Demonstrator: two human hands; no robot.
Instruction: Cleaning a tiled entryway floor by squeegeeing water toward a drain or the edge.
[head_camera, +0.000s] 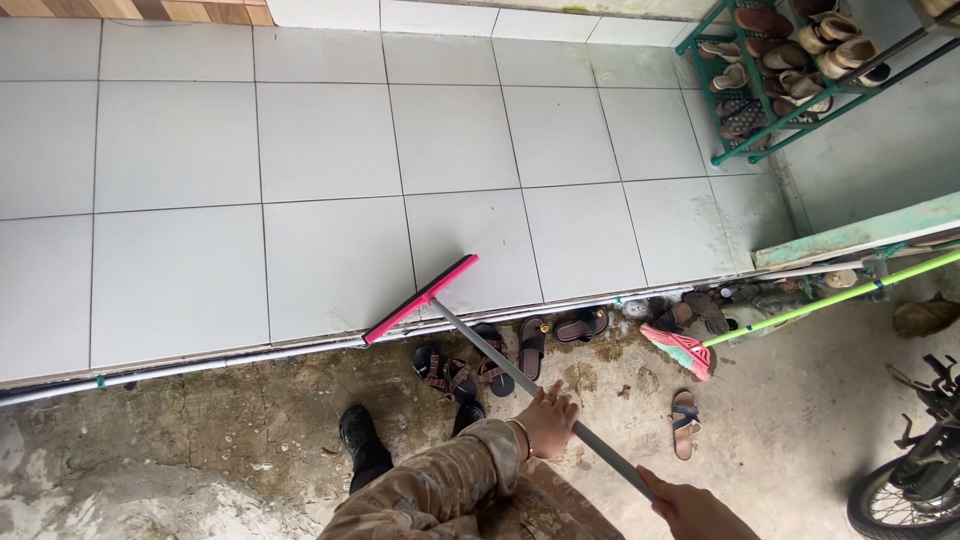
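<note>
Gripping the squeegee (421, 297) pole, left hand (548, 420) and right hand (690, 508) closed; blade at the tiles' (330, 150) edge, tiles beyond look dry.

Long floor squeegee (470, 325) with pink-red rubber head and grey metal handle is lying tilted, head resting flat at the near edge of the white tiled floor (330, 150), handle running diagonally down-right toward the camera over the concrete ground.
</note>
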